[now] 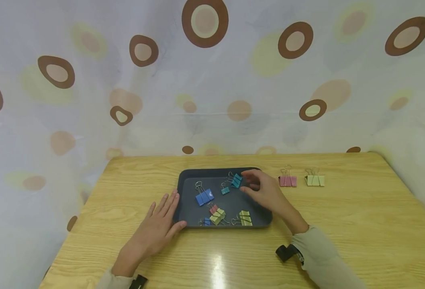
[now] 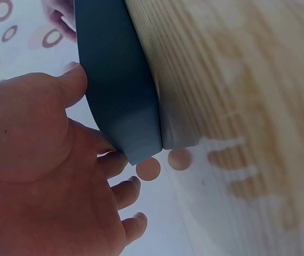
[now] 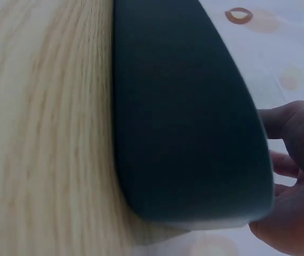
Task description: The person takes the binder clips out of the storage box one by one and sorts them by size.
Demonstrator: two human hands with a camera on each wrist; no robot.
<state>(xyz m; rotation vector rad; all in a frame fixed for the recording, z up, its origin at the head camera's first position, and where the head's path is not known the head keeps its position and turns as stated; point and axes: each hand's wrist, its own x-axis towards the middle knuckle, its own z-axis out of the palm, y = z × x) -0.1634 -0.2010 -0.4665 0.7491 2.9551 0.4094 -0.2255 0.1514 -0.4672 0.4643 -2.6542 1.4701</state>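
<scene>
In the head view my left hand (image 1: 156,228) lies at the left end of a dark tray (image 1: 266,220), fingers extended and thumb at its front corner. The left wrist view has that hand (image 2: 50,154) touching the tray's side (image 2: 120,80). My right hand (image 1: 266,192) is over the tray's right part, thumb and index finger apart beside a teal clip (image 1: 236,180); whether they touch it I cannot tell. A smaller teal clip (image 1: 225,190) lies left of it. The tray wall (image 3: 184,117) hides the right fingertips in the right wrist view.
Also in the tray are a large blue clip (image 1: 205,197), a small blue clip (image 1: 207,221), a small red clip (image 1: 213,209) and two yellow clips (image 1: 217,216), (image 1: 246,218). A pink clip (image 1: 288,181) and a pale yellow clip (image 1: 315,180) stand on the table right of the tray.
</scene>
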